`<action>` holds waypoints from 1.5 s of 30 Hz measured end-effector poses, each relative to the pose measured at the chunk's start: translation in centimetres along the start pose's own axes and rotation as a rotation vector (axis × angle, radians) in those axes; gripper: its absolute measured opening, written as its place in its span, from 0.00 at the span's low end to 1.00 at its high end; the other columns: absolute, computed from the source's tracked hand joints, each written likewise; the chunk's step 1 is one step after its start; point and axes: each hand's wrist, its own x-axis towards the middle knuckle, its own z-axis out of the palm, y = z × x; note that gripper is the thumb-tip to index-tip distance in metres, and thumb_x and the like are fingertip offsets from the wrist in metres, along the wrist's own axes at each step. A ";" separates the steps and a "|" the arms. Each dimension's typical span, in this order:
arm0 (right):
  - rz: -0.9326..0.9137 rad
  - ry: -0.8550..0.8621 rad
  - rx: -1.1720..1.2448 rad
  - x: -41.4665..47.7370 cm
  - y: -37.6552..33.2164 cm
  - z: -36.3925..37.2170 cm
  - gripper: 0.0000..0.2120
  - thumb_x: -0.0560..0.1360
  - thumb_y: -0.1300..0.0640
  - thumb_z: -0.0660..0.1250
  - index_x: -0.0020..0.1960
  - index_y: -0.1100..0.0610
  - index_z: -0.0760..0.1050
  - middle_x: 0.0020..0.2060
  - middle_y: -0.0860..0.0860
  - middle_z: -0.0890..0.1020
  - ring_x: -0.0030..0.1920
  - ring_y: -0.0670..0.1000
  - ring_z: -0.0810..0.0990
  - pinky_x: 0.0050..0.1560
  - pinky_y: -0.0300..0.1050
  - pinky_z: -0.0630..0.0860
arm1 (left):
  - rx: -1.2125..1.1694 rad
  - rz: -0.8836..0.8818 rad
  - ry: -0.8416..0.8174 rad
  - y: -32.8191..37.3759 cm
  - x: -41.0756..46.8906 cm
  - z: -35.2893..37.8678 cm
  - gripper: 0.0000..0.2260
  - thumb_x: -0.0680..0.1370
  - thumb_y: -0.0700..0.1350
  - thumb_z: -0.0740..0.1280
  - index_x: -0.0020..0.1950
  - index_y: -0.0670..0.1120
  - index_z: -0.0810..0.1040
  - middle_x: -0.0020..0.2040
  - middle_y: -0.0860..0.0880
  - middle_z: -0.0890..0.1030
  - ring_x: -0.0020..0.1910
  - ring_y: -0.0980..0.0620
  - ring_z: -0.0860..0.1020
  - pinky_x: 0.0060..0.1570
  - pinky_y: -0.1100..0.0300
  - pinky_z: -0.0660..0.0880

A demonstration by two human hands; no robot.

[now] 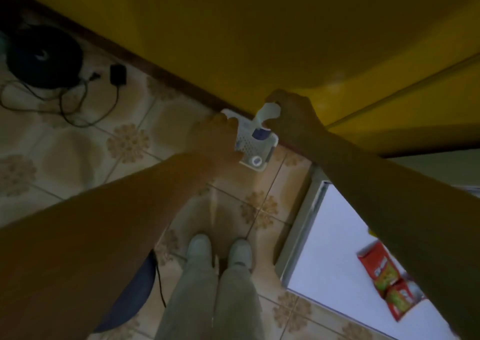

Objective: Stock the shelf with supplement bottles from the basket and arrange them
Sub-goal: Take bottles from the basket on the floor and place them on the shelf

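Basket: white perforated basket (246,143) down on the tiled floor (130,142), tight against the foot of the yellow wall (259,27).
Inside it: a bottle with a dark blue label (261,133) at the far end, and a round blue-topped bottle (255,161) at the near end.
Right hand: right hand (292,117) has its fingers curled round a white bottle (268,112), held just above the basket.
Left hand: left hand (218,134) is at the basket's left rim; too blurred to tell whether it's gripping.
Shelf: white shelf (332,235) at lower right carries red-and-green packets (381,269).
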 end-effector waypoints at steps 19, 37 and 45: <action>0.049 -0.031 -0.119 16.0 15.5 30.9 0.22 0.76 0.61 0.65 0.69 0.61 0.66 0.65 0.60 0.70 0.66 0.57 0.69 0.61 0.45 0.64 | -0.024 0.015 -0.059 -6.0 15.7 28.5 0.24 0.76 0.53 0.66 0.67 0.44 0.66 0.63 0.43 0.70 0.62 0.42 0.70 0.54 0.51 0.70; -0.073 -0.077 -0.315 10.1 9.3 18.9 0.21 0.79 0.59 0.62 0.70 0.62 0.65 0.66 0.60 0.72 0.65 0.57 0.71 0.61 0.47 0.67 | -0.157 0.033 -0.029 -4.7 7.3 19.3 0.26 0.76 0.51 0.66 0.70 0.42 0.65 0.64 0.40 0.70 0.63 0.41 0.69 0.57 0.49 0.71; -0.133 -0.139 -0.474 -1.1 -3.0 -1.0 0.18 0.80 0.60 0.60 0.69 0.63 0.66 0.61 0.61 0.74 0.50 0.58 0.75 0.39 0.43 0.67 | -0.164 0.090 0.109 -0.4 -3.7 1.2 0.25 0.75 0.52 0.67 0.68 0.44 0.66 0.65 0.42 0.71 0.62 0.43 0.71 0.61 0.51 0.69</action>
